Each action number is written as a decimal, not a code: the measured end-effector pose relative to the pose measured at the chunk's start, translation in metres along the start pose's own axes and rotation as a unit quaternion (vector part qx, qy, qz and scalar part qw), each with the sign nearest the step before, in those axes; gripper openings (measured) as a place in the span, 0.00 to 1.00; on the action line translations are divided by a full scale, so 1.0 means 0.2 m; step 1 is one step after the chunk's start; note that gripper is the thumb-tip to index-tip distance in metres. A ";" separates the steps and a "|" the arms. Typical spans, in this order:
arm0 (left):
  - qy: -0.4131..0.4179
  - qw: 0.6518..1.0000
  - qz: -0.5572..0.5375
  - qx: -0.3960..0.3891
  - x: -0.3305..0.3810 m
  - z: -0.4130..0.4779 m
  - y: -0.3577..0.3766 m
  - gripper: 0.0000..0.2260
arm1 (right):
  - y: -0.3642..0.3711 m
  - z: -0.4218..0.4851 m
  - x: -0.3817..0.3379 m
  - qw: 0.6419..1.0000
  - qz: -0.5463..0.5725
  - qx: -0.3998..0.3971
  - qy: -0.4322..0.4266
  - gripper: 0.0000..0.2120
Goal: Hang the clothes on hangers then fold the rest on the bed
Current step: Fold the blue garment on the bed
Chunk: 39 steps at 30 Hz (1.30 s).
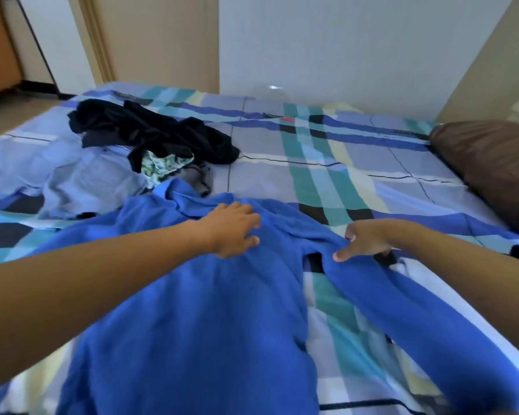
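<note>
A bright blue long-sleeved shirt (198, 310) lies spread across the near part of the bed (357, 163), its collar toward the far side. My left hand (232, 227) rests on the shirt just below the collar, fingers loosely bent. My right hand (364, 239) is at the shoulder where the right sleeve (417, 319) begins; its thumb and fingers pinch the cloth there. The sleeve runs toward the lower right corner.
Behind the blue shirt, at the left, lie a pale blue shirt (81, 178), a black heap of clothes (150, 133), a green patterned piece (162, 164) and a grey piece (200, 178). A brown pillow (492, 166) sits at the right edge. Walls stand beyond the bed.
</note>
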<state>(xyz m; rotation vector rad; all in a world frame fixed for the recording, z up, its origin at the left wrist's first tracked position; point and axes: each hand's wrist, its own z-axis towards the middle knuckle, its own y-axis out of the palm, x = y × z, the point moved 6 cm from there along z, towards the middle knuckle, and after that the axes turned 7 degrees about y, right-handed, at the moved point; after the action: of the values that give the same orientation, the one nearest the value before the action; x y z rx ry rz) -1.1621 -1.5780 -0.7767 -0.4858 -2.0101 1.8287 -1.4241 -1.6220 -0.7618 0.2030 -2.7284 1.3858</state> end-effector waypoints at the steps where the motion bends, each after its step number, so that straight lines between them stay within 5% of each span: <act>1: 0.012 1.000 -0.017 -0.007 0.07 0.05 0.04 0.18 | 0.03 -0.01 0.04 1.000 -0.004 -0.006 0.004 0.28; 6: -0.023 0.997 -0.054 -0.046 0.15 0.25 0.14 0.26 | 0.08 -0.06 0.18 0.996 0.077 -0.033 -0.024 0.17; 12: -0.146 0.982 -0.099 0.062 -0.03 0.41 0.06 0.20 | -0.09 -0.04 0.38 0.921 0.368 0.129 -0.025 0.14; 17: -0.337 0.936 -0.091 0.039 -0.22 0.47 0.01 0.24 | 0.04 -0.14 0.37 0.950 0.306 0.046 -0.031 0.21; 24: -0.397 0.907 -0.096 -0.101 -0.28 0.47 0.00 0.17 | 0.05 -0.16 0.35 0.960 0.269 -0.002 -0.075 0.19; 28: -0.377 0.887 -0.250 -0.096 -0.30 0.53 0.06 0.10 | 0.03 -0.09 0.35 0.946 0.313 -0.007 -0.082 0.12; 32: -0.310 0.896 -0.316 0.021 -0.33 0.62 0.04 0.08 | 0.03 -0.03 0.34 0.943 0.326 -0.002 -0.069 0.11; 36: -0.282 0.908 -0.245 0.188 -0.38 0.66 -0.10 0.08 | 0.05 0.01 0.35 0.949 0.309 0.015 -0.054 0.13; 39: -0.231 0.950 -0.155 0.139 -0.36 0.70 -0.08 0.06 | 0.06 0.00 0.35 0.957 0.284 0.027 -0.052 0.15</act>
<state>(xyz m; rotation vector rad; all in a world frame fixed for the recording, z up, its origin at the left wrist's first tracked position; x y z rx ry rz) -1.1690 -1.7356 -0.7754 0.3563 -1.9061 2.1035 -1.4943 -1.6217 -0.7621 -0.5709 -2.9723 1.6014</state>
